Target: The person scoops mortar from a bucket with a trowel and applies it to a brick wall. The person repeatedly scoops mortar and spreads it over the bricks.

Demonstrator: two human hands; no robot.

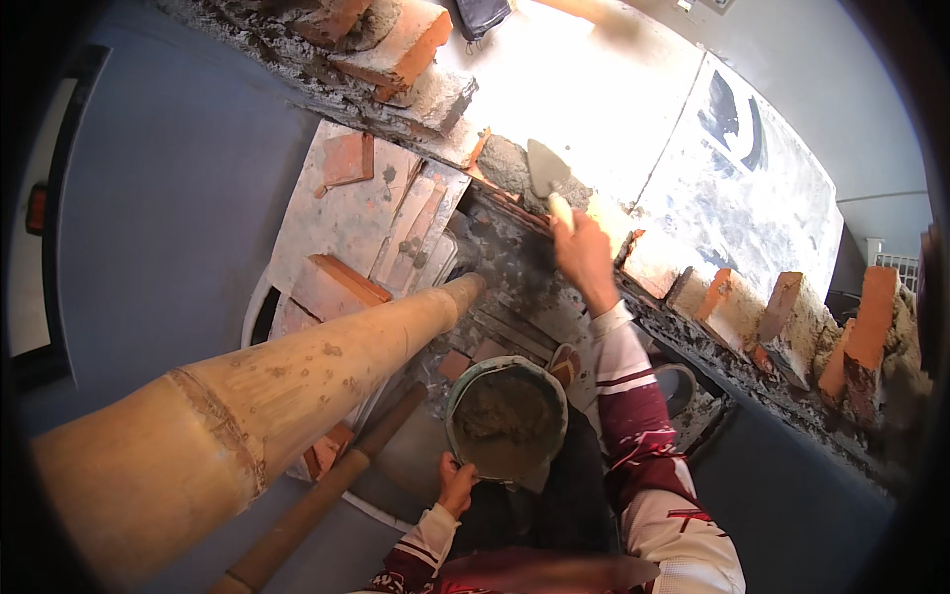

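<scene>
My right hand (pixel 584 255) is closed around the handle of a trowel (pixel 545 168), reaching out to the low brick wall. The blade lies against wet grey mortar (pixel 507 164) spread on top of the wall, with more mortar at its right side. Close to my body, my left hand (pixel 457 485) grips the near left rim of a bucket (pixel 450 421). Grey-brown mortar (pixel 507 411) partly fills it. My fingertips on the rim show only in part.
A thick bamboo pole (pixel 297 386) slants across the left, with a thinner pole (pixel 327 495) below it. Boards (pixel 346 213) hold loose bricks (pixel 348 158). Broken brickwork rises at the upper left (pixel 401 45) and right (pixel 792 327). A bright white panel (pixel 604 89) lies beyond the wall.
</scene>
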